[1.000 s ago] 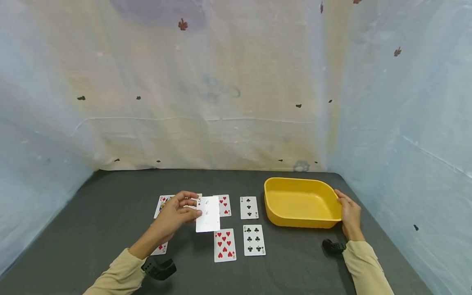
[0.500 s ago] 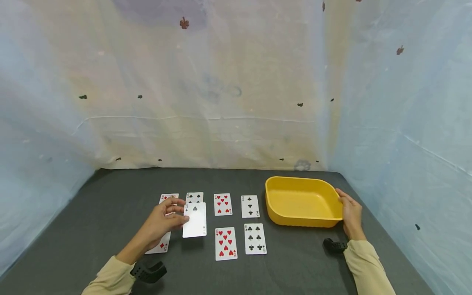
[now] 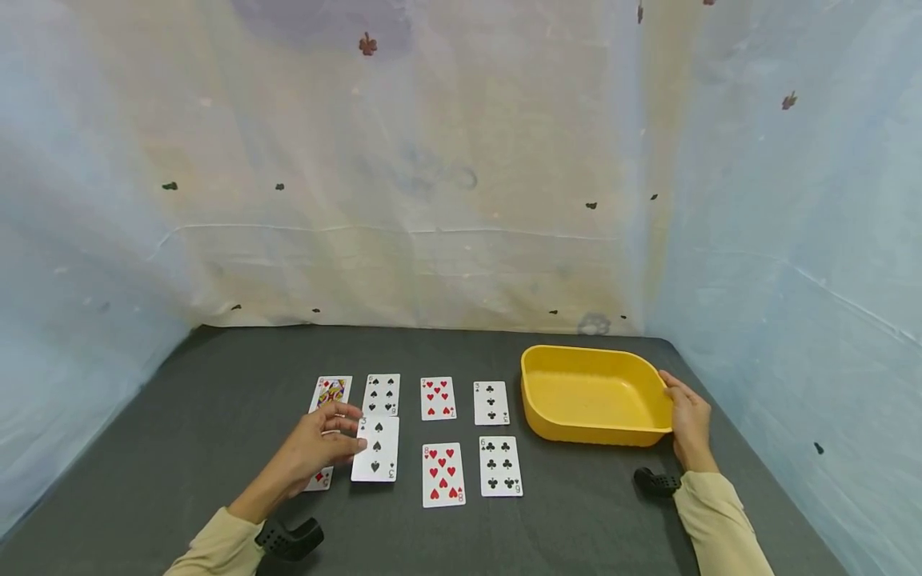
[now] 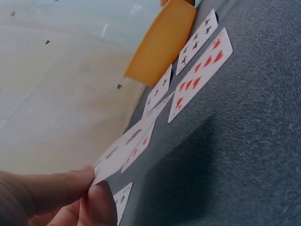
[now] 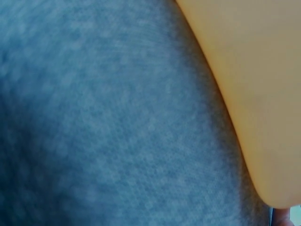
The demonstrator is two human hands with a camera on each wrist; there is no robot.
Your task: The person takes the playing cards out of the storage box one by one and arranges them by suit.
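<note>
My left hand (image 3: 313,450) pinches a three of spades (image 3: 376,449) by its left edge between thumb and fingers. The playing card hangs tilted just in front of the six of spades (image 3: 381,394). In the left wrist view the held card (image 4: 120,148) is seen nearly edge-on, its shadow falling on the cloth. Behind the hand lie a diamond face card (image 3: 333,390) and another diamond card (image 3: 320,480), both partly hidden. At the right, my right hand (image 3: 690,420) grips the end of a yellow plastic tub (image 3: 598,433), whose wall (image 5: 263,94) fills one side of the right wrist view.
A seven of hearts (image 3: 438,398) and a three of clubs (image 3: 491,402) continue the back row. Nearer me lie an eight of hearts (image 3: 442,475) and a six of clubs (image 3: 500,466). A dark cloth (image 3: 446,544) covers the table, with a hanging sheet (image 3: 432,280) behind.
The left hand has brought the three of spades left and toward me, lowering it below the six of spades, which now shows. The right hand stays on the tub.
</note>
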